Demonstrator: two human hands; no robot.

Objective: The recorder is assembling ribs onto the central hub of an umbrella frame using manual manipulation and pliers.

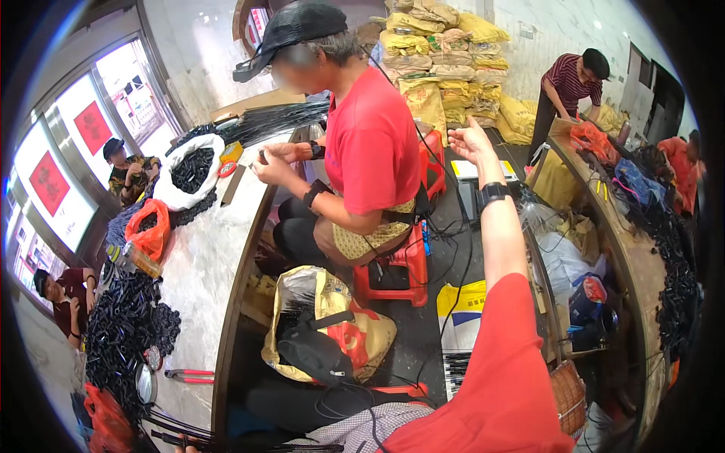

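Right hand [470,143] out over the aisle [419,328], open air around it; seated co-worker [370,143] blocks its left, stacked yellow sacks [451,64] stand beyond. Left hand [186,448] (barely in frame) crowded by black rods [168,437]. Uncluttered tabletop strip [202,294] passable along the edge, 1 pair of red-handled pliers [192,375] lying in it; black parts pile [121,325] walls off the left side. Open yellow bag [375,332] sits just beside the table.

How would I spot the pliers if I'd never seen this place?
Start with the long, pale table on the left. Toward its near end, right of the heap of black parts, lie the pliers. Two slim red handles, pointing right, set them apart from the black parts.
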